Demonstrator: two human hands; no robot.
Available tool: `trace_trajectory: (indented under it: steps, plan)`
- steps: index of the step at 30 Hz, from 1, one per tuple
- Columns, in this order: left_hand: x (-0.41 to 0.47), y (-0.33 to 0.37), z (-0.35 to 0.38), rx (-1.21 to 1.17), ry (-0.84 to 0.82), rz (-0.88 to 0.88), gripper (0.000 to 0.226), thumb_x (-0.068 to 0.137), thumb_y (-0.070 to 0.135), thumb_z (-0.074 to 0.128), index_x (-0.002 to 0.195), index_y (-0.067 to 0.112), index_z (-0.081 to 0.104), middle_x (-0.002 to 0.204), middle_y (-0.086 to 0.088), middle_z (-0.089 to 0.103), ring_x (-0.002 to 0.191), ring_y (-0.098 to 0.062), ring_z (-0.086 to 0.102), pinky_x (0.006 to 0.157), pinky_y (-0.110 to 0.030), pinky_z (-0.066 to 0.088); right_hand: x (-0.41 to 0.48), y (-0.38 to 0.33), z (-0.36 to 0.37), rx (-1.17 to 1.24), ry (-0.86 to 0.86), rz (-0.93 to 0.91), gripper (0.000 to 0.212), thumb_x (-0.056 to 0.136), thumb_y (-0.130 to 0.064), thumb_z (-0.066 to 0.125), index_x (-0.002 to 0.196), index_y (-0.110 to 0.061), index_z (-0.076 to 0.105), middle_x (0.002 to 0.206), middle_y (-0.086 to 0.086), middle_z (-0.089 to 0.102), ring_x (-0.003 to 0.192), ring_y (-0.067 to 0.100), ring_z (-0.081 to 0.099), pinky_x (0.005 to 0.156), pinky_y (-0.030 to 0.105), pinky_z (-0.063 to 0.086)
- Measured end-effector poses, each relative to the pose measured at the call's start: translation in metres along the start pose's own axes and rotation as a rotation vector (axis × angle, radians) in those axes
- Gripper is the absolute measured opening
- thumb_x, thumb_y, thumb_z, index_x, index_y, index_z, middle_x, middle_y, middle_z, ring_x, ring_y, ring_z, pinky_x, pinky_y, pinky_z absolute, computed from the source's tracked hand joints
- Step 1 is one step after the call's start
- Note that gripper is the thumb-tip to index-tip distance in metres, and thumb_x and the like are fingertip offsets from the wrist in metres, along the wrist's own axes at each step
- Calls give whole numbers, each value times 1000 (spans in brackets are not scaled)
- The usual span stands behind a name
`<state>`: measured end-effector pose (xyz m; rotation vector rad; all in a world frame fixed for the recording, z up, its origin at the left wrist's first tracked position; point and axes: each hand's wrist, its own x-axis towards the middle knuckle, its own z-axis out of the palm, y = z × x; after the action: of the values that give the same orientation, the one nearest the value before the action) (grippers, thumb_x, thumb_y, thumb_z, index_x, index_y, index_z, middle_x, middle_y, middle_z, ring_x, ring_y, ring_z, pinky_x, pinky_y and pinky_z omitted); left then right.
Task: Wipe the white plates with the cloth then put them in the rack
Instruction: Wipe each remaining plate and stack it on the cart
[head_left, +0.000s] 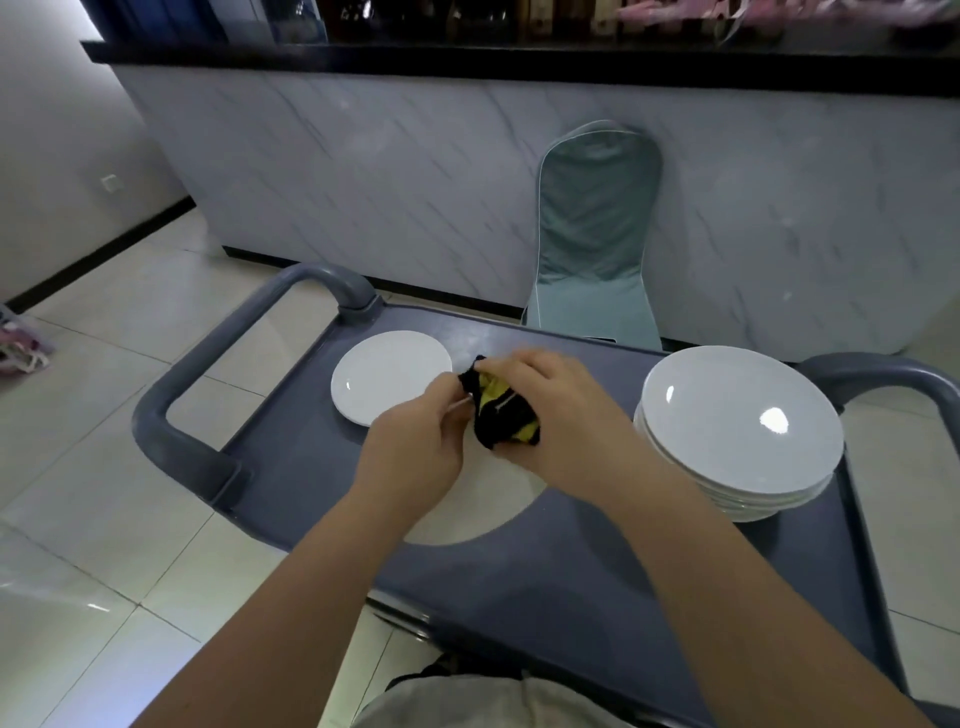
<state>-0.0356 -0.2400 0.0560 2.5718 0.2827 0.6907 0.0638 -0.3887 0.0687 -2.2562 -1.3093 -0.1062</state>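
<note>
Bunching the cloth (506, 415) at centre frame, just above a plate (467, 512) lying flat on the cart (571, 582): gripping it in the curled right hand (550, 410), pinching its left edge with the left hand (415, 447). Best to fold it into a flat pad first, then press and sweep from rim to middle. Also waiting: small plate (384, 376) centre left, stack of plates (737, 431) at right. No rack in view.

Grey cart (597, 561) — lone plate (390, 376), nearer plate (467, 514), plate stack (740, 421).
</note>
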Motion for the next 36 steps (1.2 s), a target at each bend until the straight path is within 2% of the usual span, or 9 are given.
trace_trajectory:
  steps: [5,11,16,20,24,27,30,33,36]
  plan:
    - [4,5,-9,-37,58,76,13,87,16,55,84,6,63,63,-4,62,55,-23,54,49,-20,32,7,-7,0,123,193,69,44,70,-35,82,109,-28,64,98,-6,62,93,17,56,74,34,49]
    - [-9,-1,-18,-325,234,-77,19,93,28,54,81,15,58,72,6,59,66,-13,55,53,-13,38,-20,31,-13,642,246,444,38,66,-27,89,85,-44,61,84,-25,65,84,-5,60,81,26,50]
    - [4,10,-1,-27,146,165,30,88,28,48,82,8,70,63,-4,65,57,-25,60,50,-29,46,-1,-3,-7,129,254,-35,33,68,-28,80,99,-21,71,88,-4,63,82,22,59,68,35,51]
    - [4,1,-9,-355,314,-56,14,91,21,58,79,18,64,69,7,64,63,-6,59,56,-15,45,-3,15,-20,465,340,206,31,69,-23,87,89,-32,66,85,-17,64,83,5,60,76,16,47]
    - [-2,3,-2,-571,354,-304,14,95,29,50,84,31,58,71,16,60,64,0,55,56,-8,41,-7,35,-18,688,388,401,28,73,-21,85,75,-33,60,73,-21,62,72,-3,57,65,8,43]
    - [9,1,1,-263,202,-186,20,97,38,41,100,30,59,90,13,63,84,-9,58,71,-21,45,-5,33,-14,568,487,384,30,74,-21,84,73,-36,58,73,-19,62,73,1,58,66,11,44]
    - [36,17,3,92,98,61,34,95,41,42,107,19,65,96,0,67,87,-24,59,69,-36,49,1,26,-16,280,461,217,22,72,-13,83,84,-19,66,80,-6,63,76,19,60,67,34,50]
    - [50,32,5,86,110,225,21,92,24,56,87,10,71,80,-5,69,71,-31,63,54,-41,49,10,17,-24,88,428,68,24,68,-12,84,86,-9,68,80,3,64,72,25,58,60,37,48]
    - [54,34,-4,-8,224,224,6,86,13,69,86,10,74,80,-3,72,70,-28,65,57,-34,50,12,18,-34,203,483,39,27,69,-20,85,89,-16,67,81,-6,62,74,16,58,65,28,48]
